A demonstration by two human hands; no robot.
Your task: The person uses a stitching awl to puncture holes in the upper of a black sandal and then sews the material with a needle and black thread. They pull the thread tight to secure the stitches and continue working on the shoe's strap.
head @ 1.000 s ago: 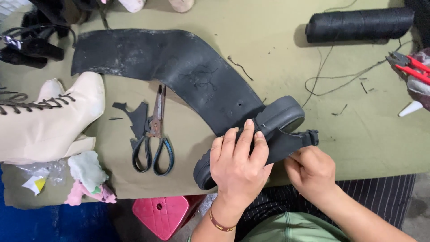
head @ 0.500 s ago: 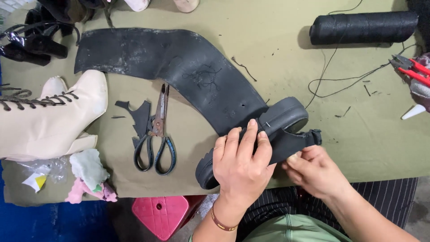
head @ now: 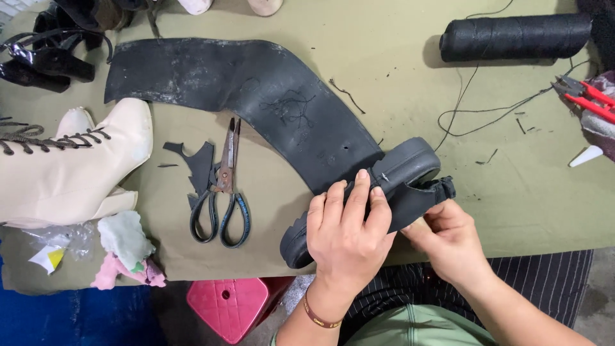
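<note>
Two hands at work on a black boot [head: 359, 186] lying on its side across the olive tabletop [head: 525, 211], its sole at the near edge and its long flat shaft stretching away to the upper left. Left hand [head: 346, 234] pressed flat over the thick treaded sole, fingers [head: 359, 192] spread and curled over its rim, gripping the boot. Right hand [head: 448, 240] just beside it, fingers pinched on the boot at the heel end, near a small strap; exactly what sits between those fingertips, impossible to tell. Left of the boot, rusty scissors [head: 221, 192] with dark loop handles, lying on black offcuts [head: 195, 166]. Farther left, a cream lace-up boot [head: 70, 166] on its side, with pale foam scraps [head: 125, 247] below it. Far upper right, a spool of black thread [head: 512, 37], loose thread trailing toward the boot. At the right edge, red thread snips [head: 586, 96]. Below the tabletop edge, a pink stool [head: 227, 304].
</note>
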